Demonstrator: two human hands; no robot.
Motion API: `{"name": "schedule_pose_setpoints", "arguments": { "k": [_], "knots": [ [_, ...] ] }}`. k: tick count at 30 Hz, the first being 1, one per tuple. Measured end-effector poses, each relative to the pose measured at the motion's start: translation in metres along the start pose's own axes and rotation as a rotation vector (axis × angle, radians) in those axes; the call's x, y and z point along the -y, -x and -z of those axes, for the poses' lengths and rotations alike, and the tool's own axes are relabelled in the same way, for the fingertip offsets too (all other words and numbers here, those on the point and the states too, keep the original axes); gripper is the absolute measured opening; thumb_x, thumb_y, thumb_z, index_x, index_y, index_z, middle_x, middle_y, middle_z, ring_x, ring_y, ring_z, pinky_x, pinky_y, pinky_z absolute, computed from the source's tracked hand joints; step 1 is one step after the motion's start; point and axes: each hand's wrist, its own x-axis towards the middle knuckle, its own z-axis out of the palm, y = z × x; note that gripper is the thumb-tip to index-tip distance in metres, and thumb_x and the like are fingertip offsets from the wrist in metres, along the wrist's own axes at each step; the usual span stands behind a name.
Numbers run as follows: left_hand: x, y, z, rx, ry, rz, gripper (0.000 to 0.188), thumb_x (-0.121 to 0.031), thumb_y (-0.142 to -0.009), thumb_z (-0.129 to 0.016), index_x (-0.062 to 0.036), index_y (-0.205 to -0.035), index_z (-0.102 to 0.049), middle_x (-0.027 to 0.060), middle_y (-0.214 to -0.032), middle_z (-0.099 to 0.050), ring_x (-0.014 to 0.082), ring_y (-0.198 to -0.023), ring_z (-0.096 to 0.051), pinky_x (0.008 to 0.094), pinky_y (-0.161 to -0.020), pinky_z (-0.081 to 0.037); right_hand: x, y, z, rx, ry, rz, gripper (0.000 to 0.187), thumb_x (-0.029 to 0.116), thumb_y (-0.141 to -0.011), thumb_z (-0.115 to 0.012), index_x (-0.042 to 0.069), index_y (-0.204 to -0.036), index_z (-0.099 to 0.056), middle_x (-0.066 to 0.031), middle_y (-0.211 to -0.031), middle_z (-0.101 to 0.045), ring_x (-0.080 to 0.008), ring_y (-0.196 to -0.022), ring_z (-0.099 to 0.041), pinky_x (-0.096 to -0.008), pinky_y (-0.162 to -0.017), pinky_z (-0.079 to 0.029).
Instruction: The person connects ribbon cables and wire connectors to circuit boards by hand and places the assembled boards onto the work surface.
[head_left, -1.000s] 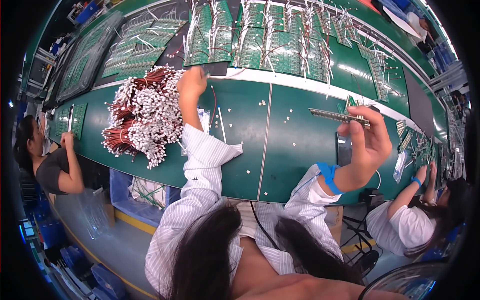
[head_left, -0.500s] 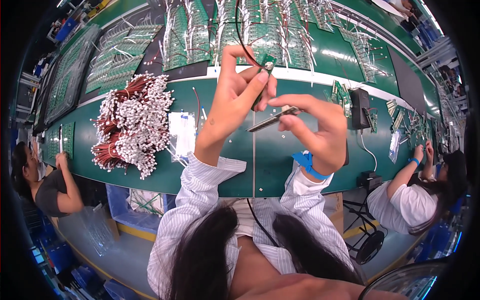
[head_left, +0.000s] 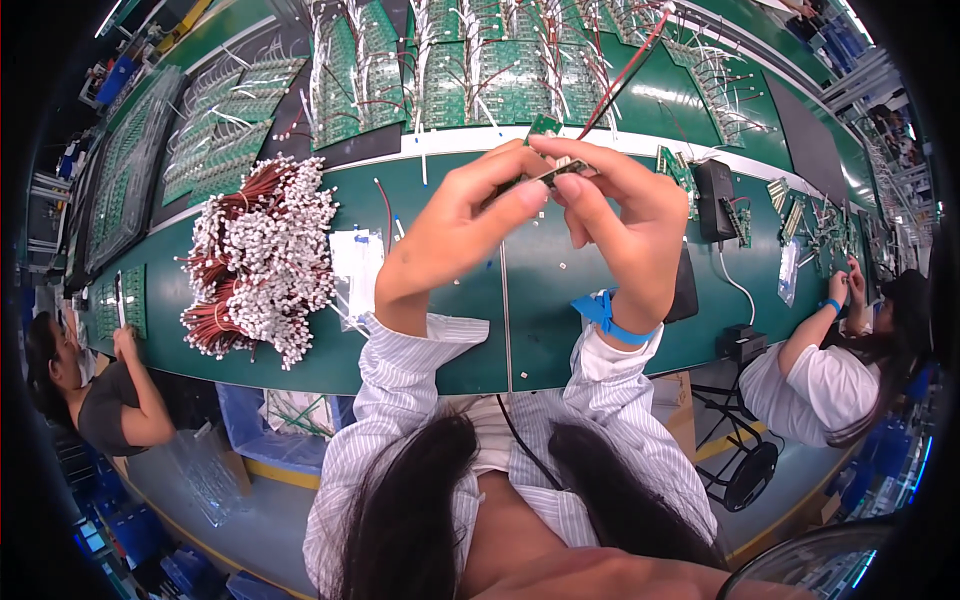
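Note:
In front of me, above the table, my two hands meet. Between the fingers of my left hand (head_left: 455, 220) is a small green circuit board (head_left: 545, 125), mostly covered by the fingers. My right hand (head_left: 632, 215), with a blue band at its wrist, pinches a narrow circuit board strip (head_left: 562, 173) seen nearly edge-on. The tip of my left thumb lies against or very close to that strip; contact is unclear. A red and black wire (head_left: 622, 85) rises from behind my right fingers toward the upper right; where its lower end sits is hidden.
Left of my arms lies a big pile of red-brown wires with white connectors (head_left: 265, 255), next to a clear bag (head_left: 357, 270). Wired green boards (head_left: 500, 75) line the far side. A black adapter box (head_left: 715, 200) stands right. Co-workers sit at both sides.
My hands have come together, the right one moving up and left with its strip to the board in my left. The red and black wire has swung from upper left to upper right.

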Motion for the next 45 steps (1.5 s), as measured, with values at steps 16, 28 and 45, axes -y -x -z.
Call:
{"name": "schedule_pose_setpoints", "arguments": {
  "k": [16, 28, 45],
  "knots": [
    [0.0, -0.002, 0.009, -0.127, 0.325, 0.022, 0.027, -0.026, -0.089, -0.042, -0.0023, -0.077, -0.048, 0.0068, -0.085, -0.05, 0.0109, -0.07, -0.042, 0.0235, -0.063, -0.035, -0.016, -0.009, -0.009, -0.188, -0.032, 0.14, 0.01, 0.001, -0.08, -0.054, 0.001, -0.091, -0.054, -0.002, -0.064, -0.058, -0.0058, -0.053, -0.051, -0.0189, -0.05, -0.039],
    [0.008, -0.008, 0.011, -0.194, 0.843, 0.009, 0.025, -0.023, -0.092, -0.037, -0.0052, -0.076, -0.044, 0.0114, -0.094, -0.049, 0.0149, -0.078, -0.048, 0.0276, -0.072, -0.04, -0.012, -0.004, -0.016, 0.078, 0.427, 0.349, 0.024, 0.001, -0.068, -0.063, 0.008, -0.09, -0.061, -0.0037, -0.072, -0.059, -0.0155, -0.051, -0.052, -0.0261, -0.046, -0.041],
    [0.011, -0.007, 0.008, -0.244, 0.624, 0.053, 0.026, -0.026, -0.09, -0.041, -0.0043, -0.077, -0.049, 0.0052, -0.082, -0.053, 0.0135, -0.084, -0.051, 0.0285, -0.075, -0.041, -0.02, -0.009, -0.02, -0.193, 0.383, 0.538, 0.013, 0.003, -0.073, -0.059, 0.002, -0.085, -0.063, -0.0062, -0.07, -0.06, -0.0197, -0.059, -0.056, -0.0252, -0.053, -0.043]
  ]
}}
